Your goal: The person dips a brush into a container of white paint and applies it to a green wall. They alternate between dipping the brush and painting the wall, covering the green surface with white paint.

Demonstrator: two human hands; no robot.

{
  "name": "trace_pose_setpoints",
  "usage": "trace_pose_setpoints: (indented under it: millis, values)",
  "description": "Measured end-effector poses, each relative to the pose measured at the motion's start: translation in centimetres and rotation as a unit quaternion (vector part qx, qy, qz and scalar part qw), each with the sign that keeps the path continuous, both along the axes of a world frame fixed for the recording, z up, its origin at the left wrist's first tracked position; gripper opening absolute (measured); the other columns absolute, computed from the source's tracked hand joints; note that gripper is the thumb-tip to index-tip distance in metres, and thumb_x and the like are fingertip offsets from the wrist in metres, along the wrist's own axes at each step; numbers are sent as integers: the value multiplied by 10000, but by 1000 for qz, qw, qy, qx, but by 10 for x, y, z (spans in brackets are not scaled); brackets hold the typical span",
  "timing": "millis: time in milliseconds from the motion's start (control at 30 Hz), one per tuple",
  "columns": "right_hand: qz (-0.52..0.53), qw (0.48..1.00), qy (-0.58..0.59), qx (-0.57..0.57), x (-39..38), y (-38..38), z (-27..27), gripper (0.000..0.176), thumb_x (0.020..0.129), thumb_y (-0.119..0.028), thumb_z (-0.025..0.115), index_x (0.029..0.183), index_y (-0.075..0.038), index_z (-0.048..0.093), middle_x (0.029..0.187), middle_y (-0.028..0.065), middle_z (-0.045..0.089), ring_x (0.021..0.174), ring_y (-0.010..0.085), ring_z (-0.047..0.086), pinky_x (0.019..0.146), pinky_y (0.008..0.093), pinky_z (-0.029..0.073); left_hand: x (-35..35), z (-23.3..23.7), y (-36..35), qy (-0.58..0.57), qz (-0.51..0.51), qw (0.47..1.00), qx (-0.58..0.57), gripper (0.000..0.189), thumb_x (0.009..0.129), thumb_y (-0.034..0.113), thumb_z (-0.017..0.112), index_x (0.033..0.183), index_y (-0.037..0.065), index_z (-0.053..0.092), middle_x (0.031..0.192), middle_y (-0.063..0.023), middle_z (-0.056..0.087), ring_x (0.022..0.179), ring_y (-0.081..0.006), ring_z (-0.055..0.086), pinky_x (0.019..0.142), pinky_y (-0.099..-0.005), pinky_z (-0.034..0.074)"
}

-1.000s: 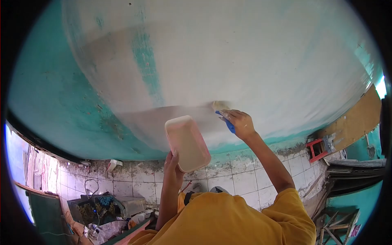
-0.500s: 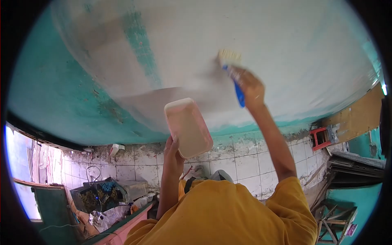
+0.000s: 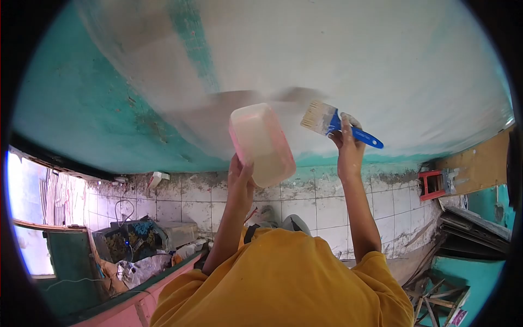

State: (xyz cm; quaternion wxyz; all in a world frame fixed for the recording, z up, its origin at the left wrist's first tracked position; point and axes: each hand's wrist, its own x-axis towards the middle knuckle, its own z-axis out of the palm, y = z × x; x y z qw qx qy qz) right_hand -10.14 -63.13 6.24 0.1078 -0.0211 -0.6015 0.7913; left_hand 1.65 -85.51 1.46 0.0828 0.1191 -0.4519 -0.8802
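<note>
A pink-sided rectangular tub [image 3: 261, 146] with pale paint inside is gripped at its lower left edge by my left hand [image 3: 240, 173]. To its right, my right hand [image 3: 348, 133] has its fingers round the handle of a wide blue paintbrush [image 3: 333, 121]. The pale, paint-coated bristles point left and are apart from both the tub and the wall. Behind them rises a wall [image 3: 272, 49] coated whitish over teal, with a teal streak at the upper left.
White floor tiles [image 3: 299, 209] run below the wall. At the lower left are a dark patterned box [image 3: 128, 242] and a crumpled plastic bag [image 3: 143, 271]. A red block [image 3: 432, 185] and stacked dark sheets [image 3: 473, 229] are on the right.
The brush has come off the wall, down and to the right, and turned so its bristles point left. The tub has risen and shifted slightly right with my left hand.
</note>
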Motion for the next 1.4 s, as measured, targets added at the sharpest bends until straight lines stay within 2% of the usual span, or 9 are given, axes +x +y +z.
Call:
trace_pose_setpoints:
  millis: [100,300,533,800,933,1067,1133,1300,1400]
  values:
    - [11,997,-11,-72,31,5,19,292,950,-219,654,1158,-26,590,1020,65,648,842,125,625,744,275,536,-2,-2,10,-1,-18,1000,-14,635,950,264,578,1453,9,287,1378,-113,465,1283,-212,480,1037,-373,436]
    - [132,970,85,188,68,15,10,204,946,-148,639,1026,40,635,892,86,668,756,97,616,657,256,516,1,2,50,13,-27,1000,-5,692,927,205,630,1467,-8,252,1330,-106,477,1206,-170,485,975,-298,424]
    - [93,968,-7,234,83,31,19,161,953,-133,622,992,22,631,731,10,613,604,59,556,563,220,457,6,-5,95,23,-38,999,-18,683,917,174,611,1464,-16,250,1331,-109,465,1222,-172,453,1016,-317,384]
    - [7,901,97,423,91,63,31,240,912,-241,615,920,-10,679,681,136,652,603,293,661,577,359,515,14,7,136,22,-40,997,-70,724,912,206,635,1474,-15,235,1383,-124,429,1273,-199,425,1054,-338,364]
    - [16,915,60,399,96,79,31,259,901,-254,607,900,-6,680,688,157,651,628,329,665,591,384,520,24,7,154,51,-45,997,-43,720,920,206,629,1480,-14,232,1450,-131,388,1345,-219,391,1096,-366,337]
    - [20,913,77,401,106,94,28,264,927,-219,627,928,38,689,631,98,631,562,144,604,558,283,479,32,4,164,42,-55,996,-53,713,923,205,626,1479,-14,235,1451,-135,390,1353,-229,384,1110,-383,323]
    - [31,915,65,396,107,97,28,255,928,-204,630,932,45,687,653,89,639,575,129,595,559,276,475,32,7,168,48,-26,998,-32,728,893,239,677,1444,-10,271,1296,-97,493,1163,-160,491,953,-306,418]
    - [2,988,58,143,113,105,9,226,963,-149,618,961,73,662,759,37,627,639,66,537,560,235,441,33,4,162,44,-46,998,7,679,918,219,648,1436,-15,276,1302,-100,492,1184,-170,494,966,-322,424]
    - [-27,988,58,144,112,105,-3,232,970,-166,620,983,63,658,742,30,619,616,61,526,553,219,433,32,-3,156,39,-61,997,32,637,935,202,625,1427,-16,285,1311,-105,490,1206,-181,491,986,-339,423]
